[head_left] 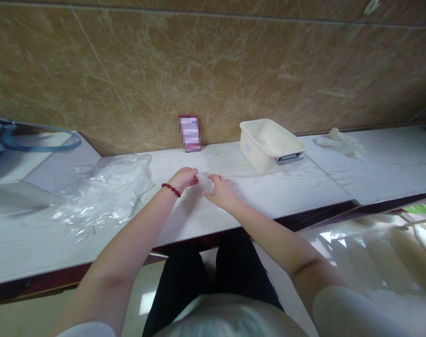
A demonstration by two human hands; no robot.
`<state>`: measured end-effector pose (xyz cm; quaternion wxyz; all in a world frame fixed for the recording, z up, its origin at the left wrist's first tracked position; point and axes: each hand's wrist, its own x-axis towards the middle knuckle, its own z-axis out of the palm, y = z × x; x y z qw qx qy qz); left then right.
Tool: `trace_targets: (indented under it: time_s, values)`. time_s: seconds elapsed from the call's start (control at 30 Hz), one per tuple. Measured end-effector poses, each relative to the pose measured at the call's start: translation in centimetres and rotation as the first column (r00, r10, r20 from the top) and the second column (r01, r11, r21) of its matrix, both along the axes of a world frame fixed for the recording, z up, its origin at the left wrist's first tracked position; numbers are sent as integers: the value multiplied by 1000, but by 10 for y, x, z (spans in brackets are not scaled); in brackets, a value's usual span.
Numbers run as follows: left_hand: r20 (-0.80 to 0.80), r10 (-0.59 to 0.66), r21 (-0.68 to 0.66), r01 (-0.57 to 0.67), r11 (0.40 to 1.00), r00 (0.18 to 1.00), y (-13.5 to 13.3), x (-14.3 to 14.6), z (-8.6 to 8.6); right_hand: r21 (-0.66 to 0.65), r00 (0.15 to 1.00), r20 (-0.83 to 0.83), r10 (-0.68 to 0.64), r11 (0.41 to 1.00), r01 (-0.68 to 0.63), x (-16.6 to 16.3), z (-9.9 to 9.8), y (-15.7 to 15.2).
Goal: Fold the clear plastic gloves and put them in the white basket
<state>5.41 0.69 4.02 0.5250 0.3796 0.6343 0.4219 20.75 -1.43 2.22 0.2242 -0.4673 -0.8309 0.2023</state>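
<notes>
Between my hands, just above the white wood-grain counter [177, 213], is a small clear plastic bag [205, 182]. My left hand [184, 179], with a red bead bracelet at the wrist, pinches its left side. Curved round the bag's right side are the fingers of my right hand [220, 191]. Whether anything is inside the bag, I cannot make out. To the left lies a spread pile of clear plastic bags [107, 192]. A cream plastic tub [256, 154] stands to the right, beyond my right hand.
A phone-like object [191, 133], its face blurred, leans against the brown marbled wall [156, 70]. Thin translucent crumpled plastic [342, 142] lies at the far right. A white box [77, 154] and a blue loop [44, 145] are at the left.
</notes>
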Motion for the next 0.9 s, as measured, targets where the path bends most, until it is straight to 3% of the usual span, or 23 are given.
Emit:
trace_targets:
  time_s: [0.13,0.3,0.67,0.9]
  values:
    - [-114,69,32,-66,997,991,-9,-14,-4,-141,996,83,36,990,-24,0,-7,-5]
    - [-253,131,17,-131,991,959,-17,-31,-16,-32,982,156,108,994,-105,-3,-9,-12]
    - [-176,40,-188,-73,979,984,-28,-27,-13,3,969,195,149,988,-152,-4,-11,-16]
    - [-232,-64,-272,-2,962,971,-33,-25,-11,123,952,238,193,966,-227,-1,-13,-17]
